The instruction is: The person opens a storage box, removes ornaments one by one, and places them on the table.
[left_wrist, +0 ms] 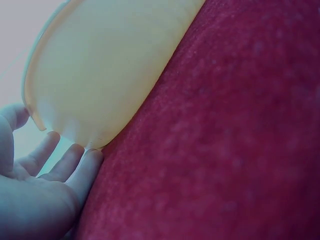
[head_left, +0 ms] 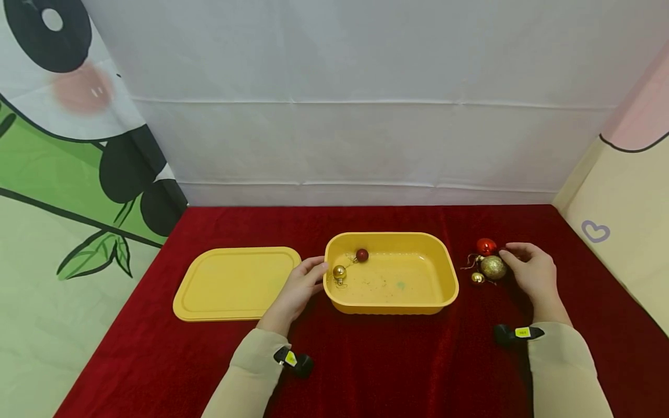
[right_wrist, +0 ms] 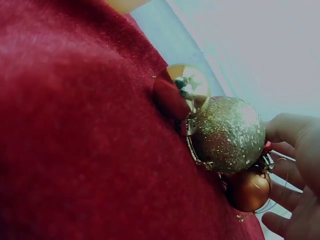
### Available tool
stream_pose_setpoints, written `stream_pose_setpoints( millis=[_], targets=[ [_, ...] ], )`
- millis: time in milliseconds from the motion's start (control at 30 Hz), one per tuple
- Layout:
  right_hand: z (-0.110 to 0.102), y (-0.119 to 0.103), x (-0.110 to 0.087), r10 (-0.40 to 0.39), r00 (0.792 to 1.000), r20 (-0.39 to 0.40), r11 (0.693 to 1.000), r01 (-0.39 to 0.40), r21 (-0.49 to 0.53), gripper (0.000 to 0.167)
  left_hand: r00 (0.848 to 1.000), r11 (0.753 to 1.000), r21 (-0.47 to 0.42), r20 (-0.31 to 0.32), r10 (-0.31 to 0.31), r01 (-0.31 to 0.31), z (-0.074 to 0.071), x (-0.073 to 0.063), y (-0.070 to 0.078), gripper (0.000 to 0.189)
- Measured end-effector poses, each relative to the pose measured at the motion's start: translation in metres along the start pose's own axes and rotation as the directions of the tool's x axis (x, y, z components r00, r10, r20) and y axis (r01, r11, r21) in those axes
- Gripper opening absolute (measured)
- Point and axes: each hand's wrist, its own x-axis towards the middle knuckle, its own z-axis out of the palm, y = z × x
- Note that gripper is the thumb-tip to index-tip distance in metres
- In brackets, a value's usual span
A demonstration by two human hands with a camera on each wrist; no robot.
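Observation:
A yellow plastic box (head_left: 392,304) stands on the red cloth with a dark red bauble (head_left: 362,255) and a gold bauble (head_left: 340,271) inside. My left hand (head_left: 300,284) touches its left end; in the left wrist view the fingers (left_wrist: 67,162) lie against the outer wall, thumb near the rim. To the box's right, my right hand (head_left: 534,274) reaches over a cluster: a red bauble (head_left: 486,247), a glittery gold bauble (head_left: 493,267) and a small gold bauble (head_left: 478,278). A copper bauble (right_wrist: 249,190) shows beside the fingers only in the right wrist view. Whether contact is made is unclear.
The box's yellow lid (head_left: 237,284) lies flat to the left, close to my left forearm. A red velvety cloth (head_left: 387,360) covers the table. White fabric (head_left: 340,145) hangs behind it, with printed cloth on both sides.

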Motion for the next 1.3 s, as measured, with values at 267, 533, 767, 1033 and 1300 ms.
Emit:
stream_pose_setpoints(
  millis=[267, 533, 767, 1033, 1300],
  targets=[
    [0.001, -0.002, -0.002, -0.017, 1.0, 0.02, 1.0, 0.018, -0.023, 0.044, 1.0, 1.0, 0.002, 0.002, -0.002, 0.002, -0.001, 0.001, -0.002, 0.04],
    [0.001, -0.005, -0.003, -0.012, 1.0, 0.005, 1.0, 0.012, 0.0, 0.044, 1.0, 1.0, 0.004, -0.005, 0.008, -0.008, 0.0, 0.0, -0.001, 0.041],
    [-0.002, -0.011, -0.003, 0.011, 0.999, -0.043, 0.999, -0.009, 0.041, 0.042, 1.0, 1.0, 0.006, -0.009, 0.007, -0.007, 0.0, -0.001, 0.0, 0.041],
    [-0.004, -0.023, -0.004, 0.022, 0.998, -0.06, 0.993, -0.015, 0.117, 0.046, 1.0, 1.0, 0.002, -0.008, 0.009, -0.009, -0.001, 0.0, -0.001, 0.041],
    [-0.004, -0.042, -0.011, 0.003, 0.995, -0.104, 0.985, 0.015, 0.174, 0.039, 1.0, 1.0, 0.006, -0.003, 0.004, -0.004, 0.0, 0.0, -0.001, 0.04]
  ],
)
